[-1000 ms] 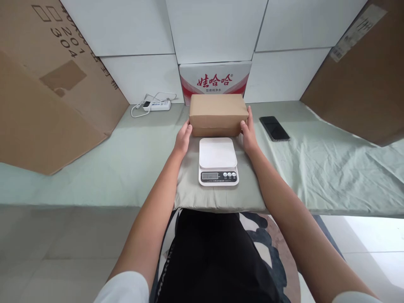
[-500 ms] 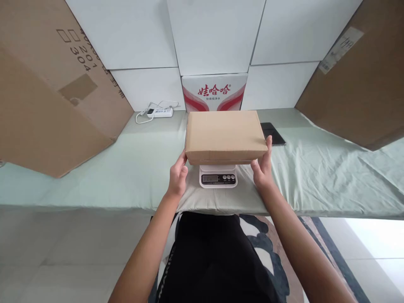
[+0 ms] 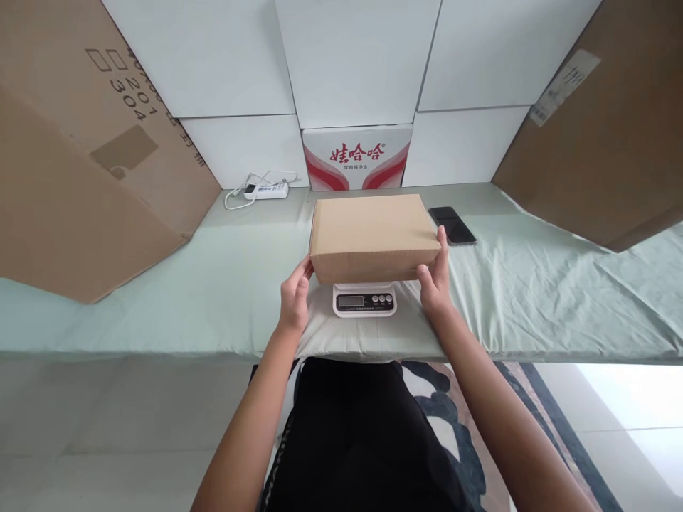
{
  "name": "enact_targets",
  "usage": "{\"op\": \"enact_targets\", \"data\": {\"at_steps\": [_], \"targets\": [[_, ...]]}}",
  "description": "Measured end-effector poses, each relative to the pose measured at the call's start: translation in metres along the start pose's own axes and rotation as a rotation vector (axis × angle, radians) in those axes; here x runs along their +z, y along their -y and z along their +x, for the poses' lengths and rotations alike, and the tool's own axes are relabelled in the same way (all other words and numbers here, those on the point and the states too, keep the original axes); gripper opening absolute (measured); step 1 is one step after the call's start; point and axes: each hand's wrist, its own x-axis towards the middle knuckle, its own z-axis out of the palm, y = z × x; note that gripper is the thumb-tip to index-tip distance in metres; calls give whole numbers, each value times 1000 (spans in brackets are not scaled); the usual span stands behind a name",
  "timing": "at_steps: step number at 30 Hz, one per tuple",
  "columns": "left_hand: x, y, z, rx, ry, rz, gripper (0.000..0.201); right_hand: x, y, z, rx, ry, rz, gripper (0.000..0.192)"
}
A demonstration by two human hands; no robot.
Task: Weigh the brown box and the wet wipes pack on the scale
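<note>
A closed brown cardboard box point(image 3: 373, 227) is held between my two hands over a white kitchen scale point(image 3: 365, 301). My left hand point(image 3: 295, 295) grips its left end near the front corner, thumb outside and some fingertips hidden behind the cardboard. At the right end, my right hand point(image 3: 435, 281) has its thumb by the lower front edge and its fingers up the side. The scale's display and several buttons show in front of the box, while its platform is mostly covered. Whether the box fully rests on the platform I cannot tell.
Behind the box stands a red-and-white printed carton point(image 3: 356, 158) against white panels. A dark phone-like slab point(image 3: 453, 226) lies to the right, a white power strip point(image 3: 267, 190) with cable to the left. Large cardboard boxes flank the green cloth point(image 3: 240, 299) on the left point(image 3: 80, 192) and right point(image 3: 597, 142).
The box has tilted a little and come down slightly over the scale, with both hands still on it. More of the dark slab now shows, and the whole view has shifted slightly.
</note>
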Motion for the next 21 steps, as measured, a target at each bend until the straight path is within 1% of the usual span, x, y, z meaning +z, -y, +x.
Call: {"op": "enact_targets", "data": {"at_steps": [3,7,13,17,21], "targets": [[1,-1,1,-5,-9,-11,78,1,3,2,-3,2,-2,82],[1,-1,1,-13,-15,-2,77,1,4,2,39,-11,-11,84],[0,0,1,-12,-4,1,75,2,8,4,26,-44,13,75],[-1,1,1,-16,3,8,75,2,10,4,61,-69,15,74],[-1,2,1,-22,4,7,74,2,8,3,56,-70,14,72]]}}
